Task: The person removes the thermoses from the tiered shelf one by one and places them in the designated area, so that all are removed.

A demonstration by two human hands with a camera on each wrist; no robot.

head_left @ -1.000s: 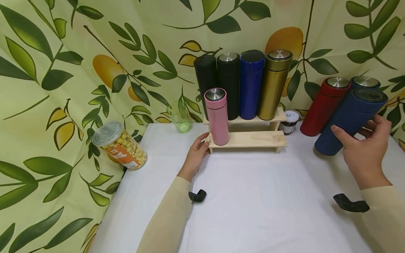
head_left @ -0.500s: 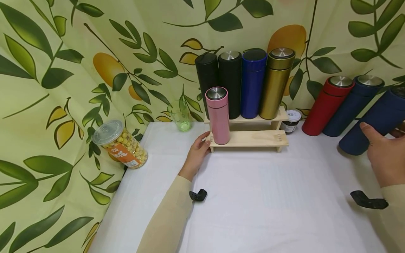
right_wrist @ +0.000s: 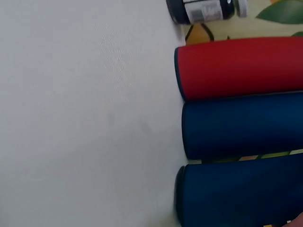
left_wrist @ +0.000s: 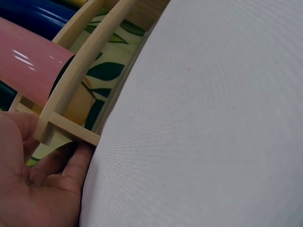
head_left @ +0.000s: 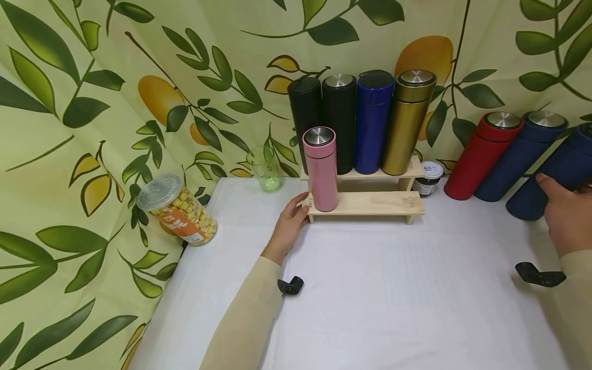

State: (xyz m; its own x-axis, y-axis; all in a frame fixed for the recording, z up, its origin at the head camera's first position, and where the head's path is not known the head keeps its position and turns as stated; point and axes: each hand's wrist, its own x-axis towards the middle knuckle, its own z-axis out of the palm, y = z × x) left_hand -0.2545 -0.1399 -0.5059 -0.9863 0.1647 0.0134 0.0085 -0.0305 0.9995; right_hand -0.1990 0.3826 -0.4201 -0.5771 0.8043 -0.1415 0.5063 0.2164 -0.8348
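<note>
My left hand [head_left: 290, 218] grips the left end of a two-step wooden rack [head_left: 376, 203]; in the left wrist view its thumb and fingers [left_wrist: 78, 163] are around the end and leg. A pink thermos [head_left: 322, 177] with a steel lid stands on the lower step right beside it. At the right edge of the head view my right hand [head_left: 570, 218] holds a dark blue thermos [head_left: 548, 174], thumb across its front, its far fingers out of frame. A second blue thermos [head_left: 509, 159] and a red thermos [head_left: 478, 156] stand just left of it.
On the upper step stand two black thermoses [head_left: 339, 123], a bright blue thermos [head_left: 372, 123] and a gold thermos [head_left: 407, 126]. A small lidded jar [head_left: 427, 180] sits behind the rack's right end. A green glass [head_left: 267, 169] and a popcorn tub [head_left: 178, 210] are at left.
My right hand has carried the dark blue thermos rightward, from in front of the other blue one to its right side. My left hand has stayed on the rack.
</note>
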